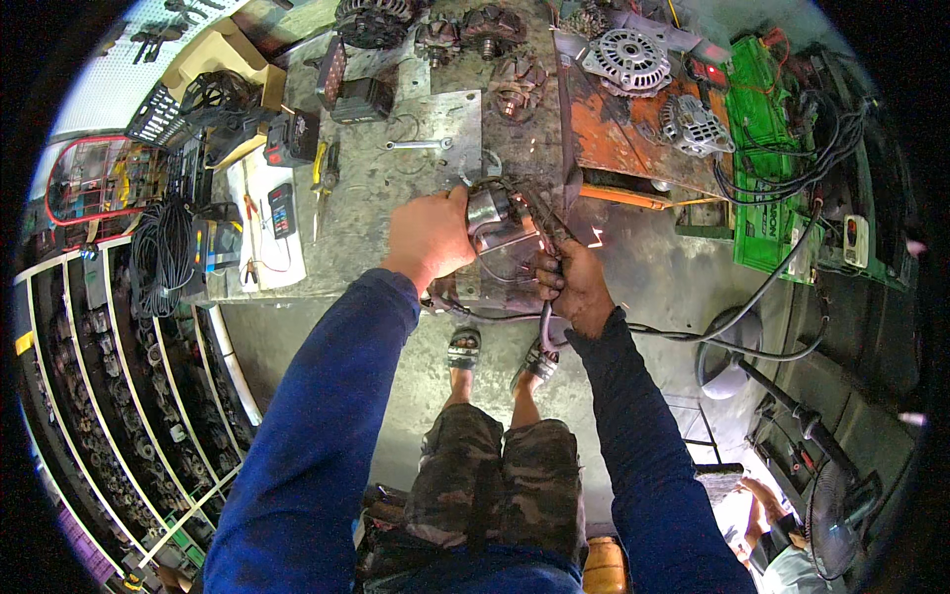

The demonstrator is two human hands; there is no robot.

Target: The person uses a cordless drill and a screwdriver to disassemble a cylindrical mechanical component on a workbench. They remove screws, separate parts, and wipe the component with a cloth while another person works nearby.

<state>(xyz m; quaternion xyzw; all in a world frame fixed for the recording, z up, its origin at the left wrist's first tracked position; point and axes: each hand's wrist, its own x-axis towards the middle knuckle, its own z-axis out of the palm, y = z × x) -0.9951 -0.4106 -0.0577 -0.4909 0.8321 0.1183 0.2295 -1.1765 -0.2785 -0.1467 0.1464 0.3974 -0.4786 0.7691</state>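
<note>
My left hand [432, 233] is wrapped round the side of a cylindrical metal motor [500, 220], which looks like a starter motor, at the bench's front edge. In my right hand [579, 287] is a dark cable clamp [547, 220], its far end against the motor's right side. Bright orange glints and a spark show around that contact. A thick cable [545, 327] hangs down from my right fist. Just beyond the motor, a combination wrench [419, 145] lies on the metal bench top [366, 213].
Several dirty rotors [519, 87] stand at the back. Silver alternator housings [627, 61] rest on an orange surface at right, beside a green case [762, 188] draped with cables. A multimeter [283, 210] and pliers [325, 166] lie at left. Shelves of parts [129, 396] and a fan [836, 510] flank me.
</note>
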